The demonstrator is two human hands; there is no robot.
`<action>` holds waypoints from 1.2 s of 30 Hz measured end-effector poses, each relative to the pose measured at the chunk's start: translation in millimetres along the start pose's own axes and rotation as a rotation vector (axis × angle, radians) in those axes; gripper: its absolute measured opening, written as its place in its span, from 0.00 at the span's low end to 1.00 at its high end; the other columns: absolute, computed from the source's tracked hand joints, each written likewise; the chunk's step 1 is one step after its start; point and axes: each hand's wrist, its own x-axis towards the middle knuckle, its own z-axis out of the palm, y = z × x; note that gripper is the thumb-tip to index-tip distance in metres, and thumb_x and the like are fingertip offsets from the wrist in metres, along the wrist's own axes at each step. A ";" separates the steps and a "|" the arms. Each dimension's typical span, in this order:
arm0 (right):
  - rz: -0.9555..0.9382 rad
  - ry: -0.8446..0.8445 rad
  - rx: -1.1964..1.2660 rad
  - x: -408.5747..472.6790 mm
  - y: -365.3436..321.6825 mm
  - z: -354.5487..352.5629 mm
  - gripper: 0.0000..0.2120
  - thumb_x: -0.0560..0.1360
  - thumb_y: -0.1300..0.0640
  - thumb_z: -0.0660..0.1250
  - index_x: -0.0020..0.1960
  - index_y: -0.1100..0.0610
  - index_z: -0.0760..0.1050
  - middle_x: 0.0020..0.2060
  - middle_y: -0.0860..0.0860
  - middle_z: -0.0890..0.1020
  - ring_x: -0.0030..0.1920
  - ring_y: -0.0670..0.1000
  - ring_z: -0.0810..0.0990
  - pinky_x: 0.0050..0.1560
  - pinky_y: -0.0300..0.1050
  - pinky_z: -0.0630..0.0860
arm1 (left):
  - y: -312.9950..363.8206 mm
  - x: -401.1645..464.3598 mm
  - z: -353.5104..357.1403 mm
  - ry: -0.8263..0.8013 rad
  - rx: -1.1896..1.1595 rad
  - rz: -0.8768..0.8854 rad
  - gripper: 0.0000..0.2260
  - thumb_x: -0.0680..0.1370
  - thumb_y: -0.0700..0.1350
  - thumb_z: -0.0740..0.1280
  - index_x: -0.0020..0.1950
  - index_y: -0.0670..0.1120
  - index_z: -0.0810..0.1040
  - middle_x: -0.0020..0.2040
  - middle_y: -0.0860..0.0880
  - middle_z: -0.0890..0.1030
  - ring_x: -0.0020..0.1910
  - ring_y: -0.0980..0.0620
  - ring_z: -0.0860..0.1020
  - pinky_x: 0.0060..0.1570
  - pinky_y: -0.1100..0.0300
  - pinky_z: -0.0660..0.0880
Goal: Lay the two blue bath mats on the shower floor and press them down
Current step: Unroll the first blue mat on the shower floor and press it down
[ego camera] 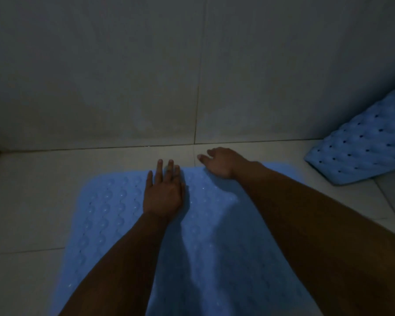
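A light blue bath mat [105,215] with rows of raised bumps lies flat on the pale tiled shower floor [32,190], running from the frame's bottom toward the wall. My left hand [163,190] rests flat on the mat near its far edge, fingers straight and reaching just past it. My right hand [219,161] sits at the mat's far edge, fingers loosely bent over the floor beyond it. A second blue mat [360,147], dotted with dark holes, leans at the right against the wall, its lower edge on the floor.
A tiled wall [123,76] rises directly behind the mat, with a vertical grout line near the centre. The light is dim. Bare floor tiles lie to the left and between the two mats.
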 end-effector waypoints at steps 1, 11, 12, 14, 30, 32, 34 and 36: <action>0.017 0.019 0.002 -5.6 9.1 -8.2 0.34 0.82 0.36 0.51 0.79 0.58 0.60 0.79 0.57 0.62 0.78 0.58 0.62 0.77 0.52 0.58 | 11.1 1.2 -1.0 0.000 -0.005 0.022 0.28 0.86 0.56 0.43 0.84 0.47 0.45 0.84 0.47 0.42 0.82 0.43 0.37 0.80 0.43 0.43; 0.101 0.250 0.052 -48.0 134.8 11.9 0.25 0.84 0.44 0.55 0.77 0.54 0.67 0.79 0.53 0.62 0.80 0.54 0.56 0.79 0.51 0.54 | 133.0 22.2 29.5 -0.009 -0.089 0.296 0.30 0.86 0.56 0.45 0.83 0.43 0.44 0.84 0.42 0.42 0.82 0.43 0.36 0.80 0.43 0.40; 0.105 0.293 0.080 -48.2 146.2 19.1 0.24 0.84 0.45 0.55 0.76 0.54 0.68 0.79 0.53 0.63 0.80 0.53 0.56 0.79 0.53 0.55 | 139.5 27.7 35.1 -0.005 -0.077 0.298 0.30 0.86 0.57 0.46 0.83 0.43 0.43 0.83 0.42 0.40 0.81 0.43 0.35 0.80 0.43 0.39; 0.111 0.373 0.116 -47.6 161.9 31.6 0.23 0.84 0.45 0.55 0.74 0.54 0.70 0.77 0.54 0.66 0.80 0.53 0.57 0.79 0.55 0.57 | 147.5 36.4 46.5 0.002 -0.067 0.275 0.32 0.85 0.60 0.45 0.83 0.43 0.42 0.83 0.43 0.38 0.81 0.43 0.33 0.80 0.43 0.37; 0.098 0.239 0.090 -46.9 160.1 12.4 0.23 0.83 0.45 0.57 0.74 0.55 0.71 0.71 0.54 0.75 0.73 0.56 0.70 0.71 0.48 0.65 | 161.8 76.0 -37.7 -0.386 -0.152 0.109 0.31 0.82 0.60 0.58 0.79 0.42 0.63 0.80 0.41 0.64 0.78 0.40 0.62 0.73 0.45 0.64; 0.081 0.204 0.017 -44.2 148.4 6.5 0.24 0.84 0.46 0.56 0.76 0.56 0.68 0.73 0.56 0.72 0.73 0.58 0.69 0.71 0.49 0.65 | 155.5 71.8 -42.6 -0.247 -0.125 0.126 0.27 0.83 0.56 0.59 0.77 0.42 0.65 0.78 0.43 0.66 0.80 0.41 0.58 0.73 0.44 0.65; 0.053 0.165 -0.030 -39.5 138.3 15.6 0.26 0.84 0.46 0.54 0.78 0.58 0.62 0.77 0.57 0.65 0.78 0.57 0.61 0.76 0.51 0.60 | 150.2 56.6 -31.1 -0.148 -0.123 0.125 0.27 0.83 0.53 0.58 0.79 0.42 0.63 0.80 0.43 0.63 0.81 0.42 0.54 0.74 0.43 0.63; 0.041 0.096 -0.084 -36.5 133.7 41.8 0.29 0.85 0.45 0.51 0.81 0.59 0.54 0.81 0.58 0.54 0.81 0.57 0.50 0.80 0.55 0.52 | 145.6 43.2 -18.6 -0.109 -0.090 0.147 0.28 0.83 0.52 0.56 0.81 0.41 0.57 0.82 0.43 0.59 0.82 0.41 0.51 0.77 0.44 0.60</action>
